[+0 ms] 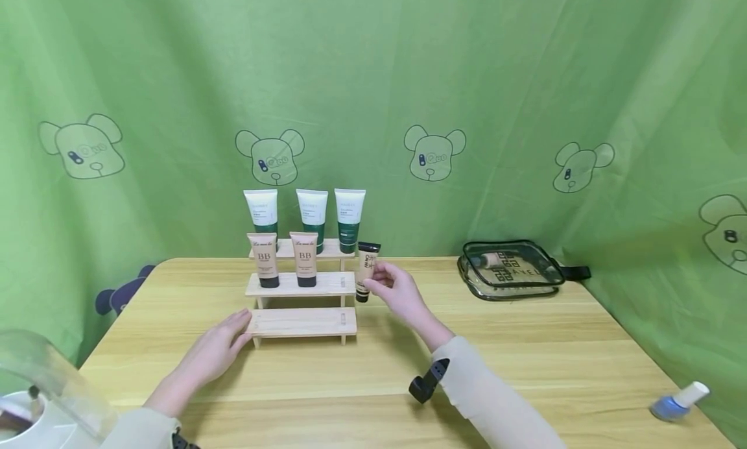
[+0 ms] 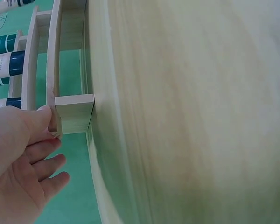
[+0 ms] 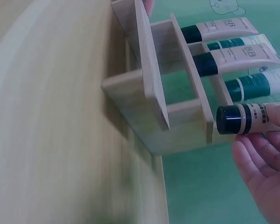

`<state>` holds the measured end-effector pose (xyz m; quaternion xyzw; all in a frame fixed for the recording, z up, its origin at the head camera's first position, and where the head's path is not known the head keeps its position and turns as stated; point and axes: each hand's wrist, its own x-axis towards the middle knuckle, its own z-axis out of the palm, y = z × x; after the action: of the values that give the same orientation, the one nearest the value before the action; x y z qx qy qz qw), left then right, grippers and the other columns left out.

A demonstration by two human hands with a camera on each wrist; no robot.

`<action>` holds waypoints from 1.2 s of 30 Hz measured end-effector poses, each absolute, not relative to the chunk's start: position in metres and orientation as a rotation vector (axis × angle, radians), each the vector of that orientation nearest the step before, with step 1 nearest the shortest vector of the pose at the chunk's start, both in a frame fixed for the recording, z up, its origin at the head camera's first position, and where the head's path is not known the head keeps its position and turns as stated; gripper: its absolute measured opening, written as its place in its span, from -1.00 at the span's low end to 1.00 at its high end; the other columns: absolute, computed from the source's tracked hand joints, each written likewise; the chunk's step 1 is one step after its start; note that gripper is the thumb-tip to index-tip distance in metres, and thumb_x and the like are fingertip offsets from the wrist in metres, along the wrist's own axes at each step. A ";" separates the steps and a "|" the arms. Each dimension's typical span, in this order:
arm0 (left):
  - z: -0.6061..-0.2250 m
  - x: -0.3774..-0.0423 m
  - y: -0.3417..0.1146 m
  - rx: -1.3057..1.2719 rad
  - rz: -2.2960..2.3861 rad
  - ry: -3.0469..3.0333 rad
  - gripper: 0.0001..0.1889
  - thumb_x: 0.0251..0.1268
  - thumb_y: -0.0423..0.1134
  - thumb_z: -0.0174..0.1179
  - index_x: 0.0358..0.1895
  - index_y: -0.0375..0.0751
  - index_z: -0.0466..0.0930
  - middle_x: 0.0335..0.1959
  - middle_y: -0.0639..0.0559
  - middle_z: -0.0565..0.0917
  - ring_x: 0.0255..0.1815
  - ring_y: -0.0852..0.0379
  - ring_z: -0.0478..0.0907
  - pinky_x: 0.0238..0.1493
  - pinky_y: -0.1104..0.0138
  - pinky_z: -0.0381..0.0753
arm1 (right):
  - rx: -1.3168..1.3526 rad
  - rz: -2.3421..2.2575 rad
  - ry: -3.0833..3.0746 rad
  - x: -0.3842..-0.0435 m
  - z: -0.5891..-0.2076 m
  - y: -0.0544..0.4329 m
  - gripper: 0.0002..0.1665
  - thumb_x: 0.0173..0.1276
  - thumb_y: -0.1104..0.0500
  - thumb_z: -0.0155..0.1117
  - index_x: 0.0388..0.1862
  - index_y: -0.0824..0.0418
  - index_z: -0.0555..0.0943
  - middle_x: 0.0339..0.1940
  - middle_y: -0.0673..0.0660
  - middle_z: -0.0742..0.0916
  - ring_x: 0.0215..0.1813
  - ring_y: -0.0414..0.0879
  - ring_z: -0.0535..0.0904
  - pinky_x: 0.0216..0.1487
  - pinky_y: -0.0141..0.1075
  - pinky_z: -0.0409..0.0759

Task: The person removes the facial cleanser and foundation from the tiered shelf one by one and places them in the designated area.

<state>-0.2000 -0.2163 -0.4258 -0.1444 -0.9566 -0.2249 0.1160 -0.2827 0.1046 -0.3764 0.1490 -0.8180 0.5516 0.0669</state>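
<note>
A three-step wooden display stand [image 1: 303, 322] stands on the table. My left hand [image 1: 218, 345] pinches the left end of its lowest step between thumb and index finger, the other fingers spread loosely in the left wrist view. With thumb and fingers my right hand [image 1: 401, 294] holds a beige cosmetic tube [image 3: 257, 119] with a black cap, cap downward, beside the right end of the middle step. Two BB cream tubes [image 1: 305, 257] stand on their caps on that step. Behind them, three white-and-green tubes [image 1: 349, 215] line the top step. Nothing stands on the lowest step.
A clear zip pouch [image 1: 510, 270] with small items inside lies at the back right. Near the right edge is a blue nail polish bottle [image 1: 671, 407] with a white cap. At the front left stands a white container [image 1: 55, 429] under a clear cover. Green curtain [image 1: 362, 79] hangs behind the table.
</note>
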 end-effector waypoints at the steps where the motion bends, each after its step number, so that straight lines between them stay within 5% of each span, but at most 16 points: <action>1: -0.426 -0.200 -0.216 -0.422 -0.659 -2.803 -0.55 0.32 -0.29 0.06 0.19 -0.51 0.34 0.20 -0.37 0.35 0.21 -0.31 0.29 0.23 -0.11 0.22 | 0.436 1.665 -2.471 -0.282 -0.377 0.109 -0.70 0.18 0.28 0.31 -0.13 0.40 0.54 -0.26 0.18 0.66 -0.23 -0.02 0.58 -0.18 -0.29 0.63; 23: -0.426 -0.200 -0.216 -0.433 -0.641 -2.795 -0.56 0.31 -0.30 0.07 0.17 -0.53 0.35 0.19 -0.38 0.37 0.19 -0.31 0.31 0.22 -0.10 0.24 | 0.142 1.785 -2.826 -0.294 -0.428 0.160 -0.75 0.24 0.27 0.23 -0.25 0.49 0.56 -0.58 0.19 0.60 -0.65 -0.13 0.52 -0.58 -0.32 0.65; 36: -0.427 -0.201 -0.216 -0.436 -0.641 -2.790 -0.56 0.31 -0.30 0.07 0.17 -0.53 0.35 0.18 -0.38 0.37 0.18 -0.31 0.32 0.22 -0.10 0.25 | 0.078 1.722 -2.914 -0.300 -0.437 0.159 -0.84 0.24 0.29 0.22 -0.32 0.43 0.59 -0.60 0.19 0.63 -0.70 -0.15 0.53 -0.63 -0.32 0.64</action>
<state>-0.2007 -0.2160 -0.4267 -0.1493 -0.9563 -0.2196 0.1225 -0.2998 0.1594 -0.4372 0.0230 -0.8543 0.5048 -0.1217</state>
